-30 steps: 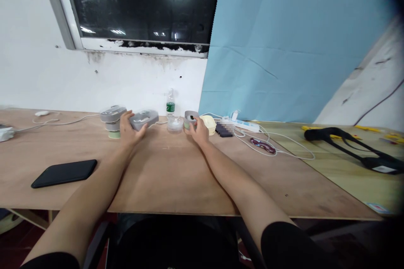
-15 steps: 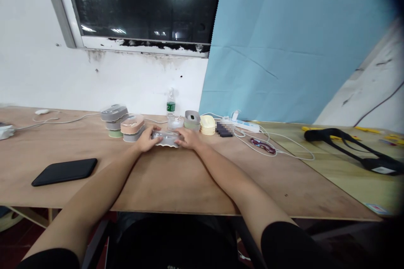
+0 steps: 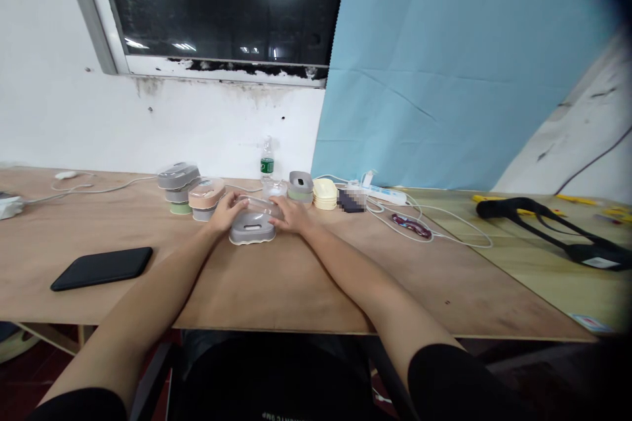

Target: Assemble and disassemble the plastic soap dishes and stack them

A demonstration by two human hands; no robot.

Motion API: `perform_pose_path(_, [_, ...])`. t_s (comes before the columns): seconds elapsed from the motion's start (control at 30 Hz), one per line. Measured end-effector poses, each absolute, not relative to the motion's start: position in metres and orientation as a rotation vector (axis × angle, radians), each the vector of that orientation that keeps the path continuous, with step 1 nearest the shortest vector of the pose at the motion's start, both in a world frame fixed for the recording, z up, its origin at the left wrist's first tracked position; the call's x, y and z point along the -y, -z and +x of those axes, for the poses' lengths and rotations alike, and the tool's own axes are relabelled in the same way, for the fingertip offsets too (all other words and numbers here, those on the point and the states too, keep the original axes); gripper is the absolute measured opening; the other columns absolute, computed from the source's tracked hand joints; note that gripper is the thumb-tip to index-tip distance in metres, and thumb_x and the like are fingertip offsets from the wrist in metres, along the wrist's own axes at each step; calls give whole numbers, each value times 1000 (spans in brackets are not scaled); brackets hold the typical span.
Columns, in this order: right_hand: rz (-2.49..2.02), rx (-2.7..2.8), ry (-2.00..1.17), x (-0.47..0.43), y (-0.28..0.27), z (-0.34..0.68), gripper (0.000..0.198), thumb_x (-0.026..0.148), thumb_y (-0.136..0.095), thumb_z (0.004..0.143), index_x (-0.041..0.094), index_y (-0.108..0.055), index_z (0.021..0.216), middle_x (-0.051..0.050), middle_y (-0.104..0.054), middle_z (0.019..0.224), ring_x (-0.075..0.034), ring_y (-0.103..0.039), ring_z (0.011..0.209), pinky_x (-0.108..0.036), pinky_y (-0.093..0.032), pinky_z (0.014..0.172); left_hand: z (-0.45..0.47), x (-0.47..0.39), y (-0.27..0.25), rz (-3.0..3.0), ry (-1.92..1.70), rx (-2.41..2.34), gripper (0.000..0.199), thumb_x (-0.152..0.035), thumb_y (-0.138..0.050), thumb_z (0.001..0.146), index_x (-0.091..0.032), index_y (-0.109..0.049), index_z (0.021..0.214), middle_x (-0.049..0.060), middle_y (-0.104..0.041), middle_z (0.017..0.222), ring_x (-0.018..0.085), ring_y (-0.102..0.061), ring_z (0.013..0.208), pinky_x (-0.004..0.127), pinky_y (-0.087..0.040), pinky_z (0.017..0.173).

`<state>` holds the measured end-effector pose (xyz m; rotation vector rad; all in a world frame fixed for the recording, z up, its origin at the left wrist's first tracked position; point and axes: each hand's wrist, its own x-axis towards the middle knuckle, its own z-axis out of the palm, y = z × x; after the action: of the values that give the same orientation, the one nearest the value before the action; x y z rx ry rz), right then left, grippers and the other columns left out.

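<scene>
My left hand (image 3: 227, 212) and my right hand (image 3: 291, 214) grip a clear plastic lid (image 3: 260, 206) from its two sides, fingers bent round its ends. Just below and in front of the lid, a grey soap box base (image 3: 253, 235) with a slot in its middle rests on the table. The lid looks tilted and lifted off the base at the front; whether its far edge touches anything is hidden. To the left of my left hand stand stacked soap boxes, a pink one (image 3: 206, 192) and a grey one (image 3: 178, 175) on top.
Behind my hands are a water bottle (image 3: 267, 161), a clear lid stack (image 3: 275, 189), grey-green trays (image 3: 301, 184) and cream trays (image 3: 324, 193). A power strip (image 3: 385, 195) with cables lies right. A black phone (image 3: 101, 268) lies left, a black strap-like frame (image 3: 553, 233) far right.
The clear lid has come up and back from the grey base, which now shows uncovered nearer to me. Both hands moved slightly with the lid.
</scene>
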<state>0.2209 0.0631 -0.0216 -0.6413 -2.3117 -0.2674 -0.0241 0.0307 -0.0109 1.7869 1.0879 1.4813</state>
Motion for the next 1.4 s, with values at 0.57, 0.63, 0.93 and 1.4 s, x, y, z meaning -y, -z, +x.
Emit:
perform_pose_path(0.57, [-828,2265,272,-61,18,220,37,31,-44,91,15,-56,122,-10,-65,115,-21,-62,97,-32,-47,83,-20,-33,0,1409,-1718,-1173,46,-59,-60,77,-15,-60,90,7,-68,90,13,-60,57,28,-50,56])
perform_pose_path(0.63, [-988,2167,186,-62,18,220,35,33,-44,92,15,-56,120,-9,-69,106,-20,-63,91,-30,-47,80,-18,-32,2,1463,-1697,-1185,49,-61,-55,79,-15,-60,96,8,-68,95,14,-62,63,29,-51,61])
perform_pose_path(0.93, [-1373,1917,127,-82,20,204,37,36,-42,95,21,-55,125,-6,-71,93,-23,-65,90,-31,-46,78,-13,-17,6,2198,-1279,-1449,45,-58,-52,83,-17,-67,96,7,-71,96,22,-64,85,33,-48,78])
perform_pose_path(1.4, [-1259,2022,182,-84,33,206,43,32,-47,90,21,-55,130,-7,-73,86,-24,-67,77,-36,-52,78,-11,-17,5,2314,-1178,-1355,39,-55,-53,83,-21,-71,92,8,-71,89,24,-64,80,34,-49,75])
